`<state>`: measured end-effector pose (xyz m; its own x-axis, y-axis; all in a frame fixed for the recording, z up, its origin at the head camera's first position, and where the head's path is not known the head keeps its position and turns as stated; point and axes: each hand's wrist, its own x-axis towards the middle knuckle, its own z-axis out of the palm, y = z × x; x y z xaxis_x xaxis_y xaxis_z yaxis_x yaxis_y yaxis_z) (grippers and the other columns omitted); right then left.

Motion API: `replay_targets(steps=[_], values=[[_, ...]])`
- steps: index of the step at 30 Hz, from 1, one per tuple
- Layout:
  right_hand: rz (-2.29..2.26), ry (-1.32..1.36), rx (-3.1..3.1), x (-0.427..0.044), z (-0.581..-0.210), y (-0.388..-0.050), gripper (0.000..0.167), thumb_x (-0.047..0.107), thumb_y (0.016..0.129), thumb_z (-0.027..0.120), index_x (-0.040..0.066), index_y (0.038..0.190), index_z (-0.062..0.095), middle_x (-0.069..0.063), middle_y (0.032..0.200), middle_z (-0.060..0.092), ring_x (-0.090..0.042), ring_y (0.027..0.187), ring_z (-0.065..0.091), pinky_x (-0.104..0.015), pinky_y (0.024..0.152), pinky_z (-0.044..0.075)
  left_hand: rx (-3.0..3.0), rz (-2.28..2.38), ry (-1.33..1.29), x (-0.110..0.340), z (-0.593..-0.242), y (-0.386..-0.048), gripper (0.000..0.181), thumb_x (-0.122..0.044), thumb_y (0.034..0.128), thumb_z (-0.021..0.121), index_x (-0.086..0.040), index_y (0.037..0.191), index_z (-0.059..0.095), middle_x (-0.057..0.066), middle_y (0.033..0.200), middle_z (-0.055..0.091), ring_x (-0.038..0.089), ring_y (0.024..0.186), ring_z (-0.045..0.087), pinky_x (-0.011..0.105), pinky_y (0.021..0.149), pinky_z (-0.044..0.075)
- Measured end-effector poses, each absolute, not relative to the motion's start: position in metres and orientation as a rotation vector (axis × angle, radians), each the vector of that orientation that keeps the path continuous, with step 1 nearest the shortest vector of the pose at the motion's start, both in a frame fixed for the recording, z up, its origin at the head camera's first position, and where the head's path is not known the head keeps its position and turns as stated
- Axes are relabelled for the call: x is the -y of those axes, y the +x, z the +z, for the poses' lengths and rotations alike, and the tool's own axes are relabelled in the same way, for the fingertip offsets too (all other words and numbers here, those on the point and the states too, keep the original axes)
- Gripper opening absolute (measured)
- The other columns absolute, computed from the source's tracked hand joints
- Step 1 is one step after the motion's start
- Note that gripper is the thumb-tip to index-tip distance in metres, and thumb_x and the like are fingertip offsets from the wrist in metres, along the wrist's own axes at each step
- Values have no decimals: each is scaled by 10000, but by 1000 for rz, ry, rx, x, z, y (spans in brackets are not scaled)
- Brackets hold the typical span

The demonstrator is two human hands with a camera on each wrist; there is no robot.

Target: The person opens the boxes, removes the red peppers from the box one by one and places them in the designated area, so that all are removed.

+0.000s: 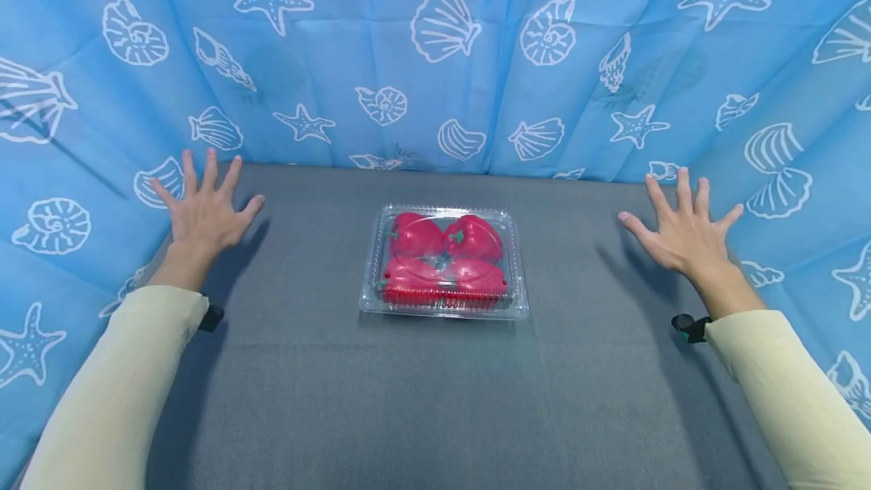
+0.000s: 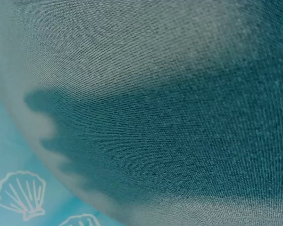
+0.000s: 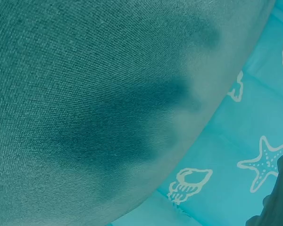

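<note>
A clear plastic box (image 1: 445, 310) with a closed-looking lid lies on the grey cloth surface, holding several red bell peppers (image 1: 473, 239) with green stems. My left hand (image 1: 204, 210), fingers spread, is at the far left, well away from the box and holding nothing. On the far right my right hand (image 1: 689, 231) is spread the same way, also apart from the box and with nothing in it. The left wrist view shows the hand's shadow on the cloth; the right wrist view shows a shadow too, with a dark shape at its lower right edge.
A grey cloth (image 1: 408, 399) covers the table. Blue curtains (image 1: 422, 97) with white shell and starfish prints stand behind it and along both sides, close to each hand. Dark straps show at both wrists.
</note>
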<state>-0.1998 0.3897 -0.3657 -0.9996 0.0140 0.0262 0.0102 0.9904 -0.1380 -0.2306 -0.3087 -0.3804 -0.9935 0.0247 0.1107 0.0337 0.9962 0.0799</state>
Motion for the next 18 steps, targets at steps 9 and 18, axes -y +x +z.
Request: replay_targets(steps=[9,18], values=[[235,25,3105,-375,-360,-198,872,715,944,300,225,1606,13,-220,1615,-185,-512,1440,-180,-818,932,-193,3031,-122,-53,307,-383,-227,777,-585,1005,335,-202,1608,29,150,1642,-143,361,1442,-302,790,984,-178],[210,117,3104,-354,-356,-195,860,707,950,309,235,1609,22,-212,1627,-153,-491,1456,-153,-807,972,-164,3024,-121,-189,291,-380,-224,771,-595,1005,330,-217,1609,34,112,1649,-133,312,1437,-321,775,996,-185]])
